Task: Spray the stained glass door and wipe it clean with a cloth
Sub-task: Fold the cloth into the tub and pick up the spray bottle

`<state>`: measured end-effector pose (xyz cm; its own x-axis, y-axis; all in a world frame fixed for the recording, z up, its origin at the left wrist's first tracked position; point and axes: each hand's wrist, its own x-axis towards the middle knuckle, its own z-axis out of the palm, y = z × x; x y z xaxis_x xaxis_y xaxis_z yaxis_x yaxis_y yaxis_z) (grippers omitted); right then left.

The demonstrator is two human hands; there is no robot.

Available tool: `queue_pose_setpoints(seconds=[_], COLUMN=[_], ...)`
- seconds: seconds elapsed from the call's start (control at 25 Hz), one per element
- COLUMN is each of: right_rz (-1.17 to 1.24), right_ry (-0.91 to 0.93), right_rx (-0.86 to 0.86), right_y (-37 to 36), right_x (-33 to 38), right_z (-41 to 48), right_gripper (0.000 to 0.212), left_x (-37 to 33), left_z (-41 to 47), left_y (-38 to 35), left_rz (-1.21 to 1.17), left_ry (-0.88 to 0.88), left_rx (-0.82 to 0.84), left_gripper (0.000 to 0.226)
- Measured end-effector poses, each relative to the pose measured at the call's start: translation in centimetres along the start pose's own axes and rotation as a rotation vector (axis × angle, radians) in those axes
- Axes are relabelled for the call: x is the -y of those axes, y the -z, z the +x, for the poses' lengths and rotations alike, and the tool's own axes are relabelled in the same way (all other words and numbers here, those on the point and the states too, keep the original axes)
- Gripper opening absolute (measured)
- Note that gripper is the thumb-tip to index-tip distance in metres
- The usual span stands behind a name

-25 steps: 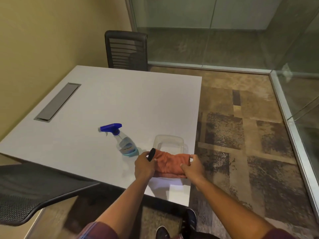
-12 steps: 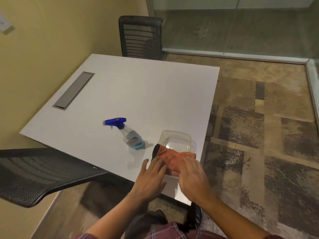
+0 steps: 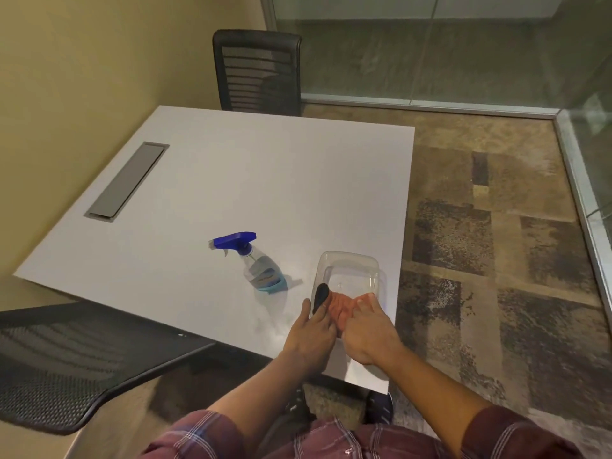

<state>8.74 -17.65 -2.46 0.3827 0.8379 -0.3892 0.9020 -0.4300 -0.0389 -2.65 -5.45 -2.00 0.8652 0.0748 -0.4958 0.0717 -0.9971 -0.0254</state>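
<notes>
An orange cloth lies folded at the near end of a clear plastic container by the white table's right front corner. My left hand and my right hand lie side by side on the cloth, fingers flat and pressing it down, covering most of it. A dark cover sits on my left index fingertip. A clear spray bottle with a blue trigger head stands left of the container, apart from both hands. Glass walls line the far and right sides of the room.
A black mesh chair stands at the table's far side and another at the near left. A grey cable hatch is set into the table by the yellow wall. Patterned carpet spreads to the right.
My hands went from holding the cloth stretched by its two ends to lying close together flat on top of it. The cloth now looks bunched smaller. The camera view shifted.
</notes>
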Motion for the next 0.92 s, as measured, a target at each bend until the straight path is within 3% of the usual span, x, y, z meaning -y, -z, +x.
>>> queue_pose_setpoints(seconds=[0.36, 0.56, 0.64, 0.72, 0.8, 0.92], right_rz=[0.008, 0.261, 0.466, 0.575, 0.625, 0.660], right_ry=[-0.062, -0.093, -0.225, -0.343, -0.378, -0.367], right_rx=[0.064, -0.173, -0.299, -0.320, -0.317, -0.322], right_y=[0.1, -0.4, -0.7, -0.5, 0.0, 1.3], right_x=[0.4, -0.1, 0.0, 0.3, 0.7, 2.2], right_z=[1.1, 0.0, -0.3, 0.0, 1.0, 3.1], right_gripper=[0.046, 0.027, 0.027, 0.054, 0.067, 0.071], left_x=[2.6, 4.5, 5.5, 6.5, 7.6, 9.7], left_z=[1.8, -1.2, -3.2, -4.9, -6.0, -6.7], left_y=[-0.5, 0.1, 0.1, -0.3, -0.6, -1.2], left_rz=[-0.101, -0.539, -0.781, -0.965, -1.062, -1.111], left_ry=[-0.030, -0.055, 0.062, 0.211, 0.359, 0.566], left_rx=[0.049, -0.128, -0.269, -0.355, -0.413, -0.535], left_gripper=[0.061, 0.063, 0.070, 0.069, 0.055, 0.045])
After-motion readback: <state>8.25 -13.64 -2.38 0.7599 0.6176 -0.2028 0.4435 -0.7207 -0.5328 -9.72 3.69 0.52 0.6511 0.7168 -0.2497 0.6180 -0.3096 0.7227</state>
